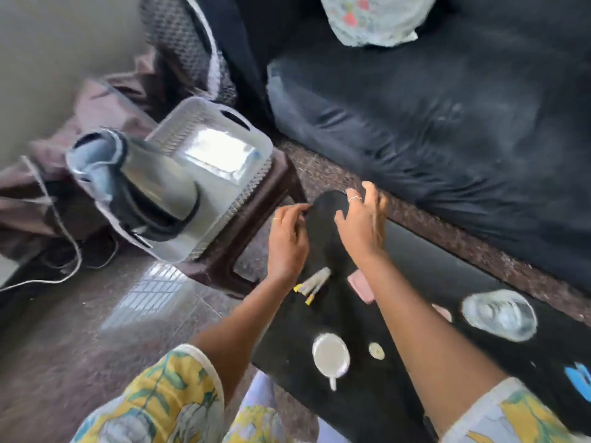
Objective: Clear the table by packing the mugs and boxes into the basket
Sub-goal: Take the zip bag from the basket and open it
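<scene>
Hands: left hand pinches the left edge of a black rounded object, too blurred to identify; right hand rests spread on its right side.
Tabletop: black tabletop carries a white ceramic mug, clear glass bowl and yellow-tipped sticks.
Basket: pale grey slotted plastic basket sits on a dark brown plastic stool beside the tabletop, holding a shiny foil packet.
</scene>
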